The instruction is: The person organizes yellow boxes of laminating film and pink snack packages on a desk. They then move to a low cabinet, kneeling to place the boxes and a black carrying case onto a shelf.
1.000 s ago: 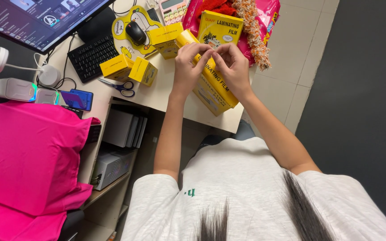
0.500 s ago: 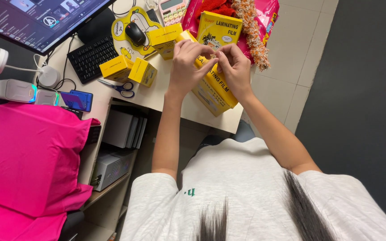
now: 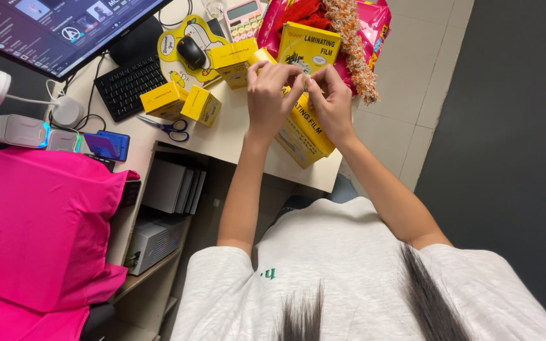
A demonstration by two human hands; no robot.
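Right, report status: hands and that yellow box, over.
Left hand and right hand both pinching the top edge of the long yellow box. Box at the desk edge. Nothing between the hands.

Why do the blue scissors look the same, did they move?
No. The blue scissors lie in the same spot on the desk, just below the two small yellow boxes and right of the black keyboard, as before.
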